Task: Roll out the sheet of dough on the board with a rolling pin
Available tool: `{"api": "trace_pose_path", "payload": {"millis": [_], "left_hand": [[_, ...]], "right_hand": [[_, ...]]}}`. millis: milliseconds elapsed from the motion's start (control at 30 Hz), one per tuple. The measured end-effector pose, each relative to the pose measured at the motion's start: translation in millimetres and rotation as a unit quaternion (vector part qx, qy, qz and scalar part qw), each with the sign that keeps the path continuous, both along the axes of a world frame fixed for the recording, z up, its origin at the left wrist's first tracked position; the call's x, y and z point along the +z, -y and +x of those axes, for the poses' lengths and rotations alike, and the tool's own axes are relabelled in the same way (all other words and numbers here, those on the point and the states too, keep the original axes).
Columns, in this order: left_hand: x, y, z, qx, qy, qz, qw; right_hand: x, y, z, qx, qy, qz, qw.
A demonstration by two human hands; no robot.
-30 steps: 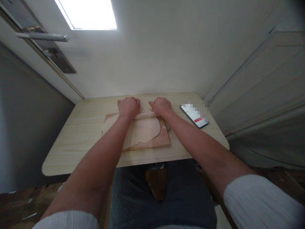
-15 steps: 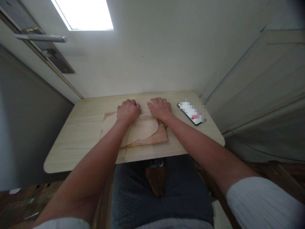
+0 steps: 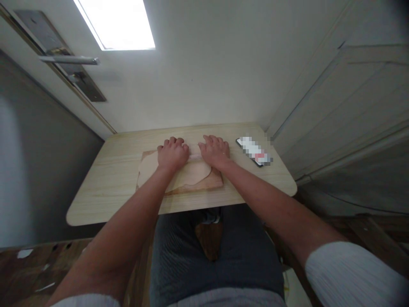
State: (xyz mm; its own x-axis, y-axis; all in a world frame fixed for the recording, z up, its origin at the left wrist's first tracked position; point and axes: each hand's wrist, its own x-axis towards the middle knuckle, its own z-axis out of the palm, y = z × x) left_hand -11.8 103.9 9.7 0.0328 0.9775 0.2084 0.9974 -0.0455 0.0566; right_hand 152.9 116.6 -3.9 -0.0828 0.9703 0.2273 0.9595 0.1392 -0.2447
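Observation:
A thin, pale sheet of dough (image 3: 191,172) lies spread over a brown wooden board (image 3: 211,181) on the small table. Across its far part runs a pale rolling pin (image 3: 195,157), of which only a short length shows between my hands. My left hand (image 3: 174,152) is over the pin's left part, fingers curled forward over it. On the right part rests my right hand (image 3: 214,150), its fingers bent over the far side and the thumb toward the middle. Both palms hide the pin's ends.
A phone (image 3: 254,151) lies right of the board on the light wood table (image 3: 105,170). The table's far edge meets a white door (image 3: 204,94) with a metal handle (image 3: 68,60). Panelled wall (image 3: 358,111) stands at the right. My legs are under the near edge.
Both hands stay on the rolling pin at the far part of the dough. The right fingers look slightly more bent. The camera view has shifted a little.

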Motion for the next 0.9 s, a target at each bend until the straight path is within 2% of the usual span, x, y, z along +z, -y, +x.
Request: {"api": "trace_pose_path", "payload": {"millis": [267, 667, 900], "left_hand": [[0.2, 14.6, 2.8, 0.004, 0.003, -0.001, 1.000], [2.8, 43.8, 11.4, 0.006, 0.004, 0.030, 1.000], [7.3, 59.6, 13.3, -0.002, 0.003, 0.014, 1.000]], "right_hand": [[-1.9, 16.8, 2.4, 0.010, 0.008, 0.032, 0.999], [0.6, 46.1, 6.3, 0.022, 0.013, 0.028, 0.999], [2.8, 64.5, 8.5, 0.032, 0.014, 0.030, 0.999]]}}
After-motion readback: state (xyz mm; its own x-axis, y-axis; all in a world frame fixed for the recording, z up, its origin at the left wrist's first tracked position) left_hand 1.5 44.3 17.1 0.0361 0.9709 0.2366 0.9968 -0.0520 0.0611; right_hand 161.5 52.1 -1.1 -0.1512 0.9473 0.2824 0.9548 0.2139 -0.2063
